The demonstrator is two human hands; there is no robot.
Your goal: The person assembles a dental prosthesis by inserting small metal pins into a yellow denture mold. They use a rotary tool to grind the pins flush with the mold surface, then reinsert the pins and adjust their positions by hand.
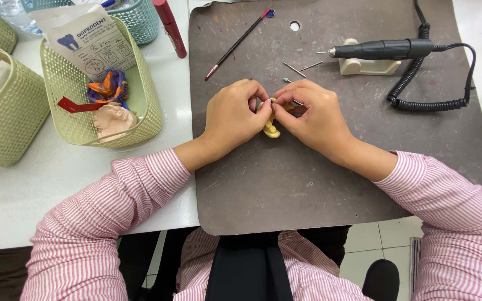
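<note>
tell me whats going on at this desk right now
A person in a pink striped shirt holds a small yellowish dental cast between both hands over a dark work mat. The left hand and right hand meet at the piece, fingertips pinching it. A black rotary handpiece rests unused on its cradle, with loose burs nearby. A green basket on the left holds another cast and paperwork.

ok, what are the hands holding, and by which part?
Both hands, left hand and right hand, pinch a small yellowish dental cast at its upper end; its lower end shows below the fingers. The exact grip is hidden.
</note>
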